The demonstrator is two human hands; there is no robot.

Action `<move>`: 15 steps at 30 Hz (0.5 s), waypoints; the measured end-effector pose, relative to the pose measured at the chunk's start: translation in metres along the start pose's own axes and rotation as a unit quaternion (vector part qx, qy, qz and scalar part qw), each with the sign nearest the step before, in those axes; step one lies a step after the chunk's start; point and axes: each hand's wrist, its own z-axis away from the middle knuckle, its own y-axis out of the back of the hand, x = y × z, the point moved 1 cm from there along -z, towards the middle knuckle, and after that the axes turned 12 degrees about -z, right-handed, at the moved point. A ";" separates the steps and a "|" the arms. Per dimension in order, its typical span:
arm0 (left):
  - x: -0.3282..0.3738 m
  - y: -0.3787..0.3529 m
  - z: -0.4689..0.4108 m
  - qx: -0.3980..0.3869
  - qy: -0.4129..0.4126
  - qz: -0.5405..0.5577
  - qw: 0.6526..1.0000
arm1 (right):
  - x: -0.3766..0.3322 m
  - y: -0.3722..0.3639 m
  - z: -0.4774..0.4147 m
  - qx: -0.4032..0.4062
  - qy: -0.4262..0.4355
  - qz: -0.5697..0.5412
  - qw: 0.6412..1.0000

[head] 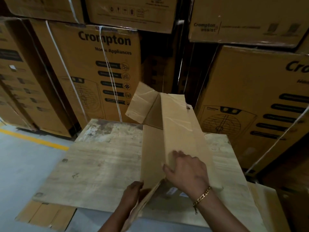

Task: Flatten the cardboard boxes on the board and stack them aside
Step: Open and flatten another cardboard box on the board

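While the box (168, 131) stands partly collapsed on the board (100, 156), both hands are on its near end. Its long axis runs from the person outward, the far end pointing toward the stacked cartons (100, 64) behind the board and leaning slightly left. A ridge fold runs along the top, with one panel sloping down to the left and another to the right. At the far end, a flap (142, 101) is splayed open to the left, raised clear of the board.

Left hand (133, 191): fingers closed around the lower near edge of the left panel, holding it. Right hand (187, 171): laid over the ridge, thumb on the left side and fingers on the right panel, pressing or gripping the fold; a bracelet (202, 196) is on that wrist.

The board is pale, worn and stained, and lies over the floor (20, 156). Flat cardboard (45, 215) shows under its near left corner. A yellow line (33, 139) crosses the floor at left.
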 end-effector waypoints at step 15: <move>0.089 0.038 0.031 0.059 -0.111 0.089 0.988 | 0.059 -0.034 -0.004 -0.024 -0.291 -0.487 0.823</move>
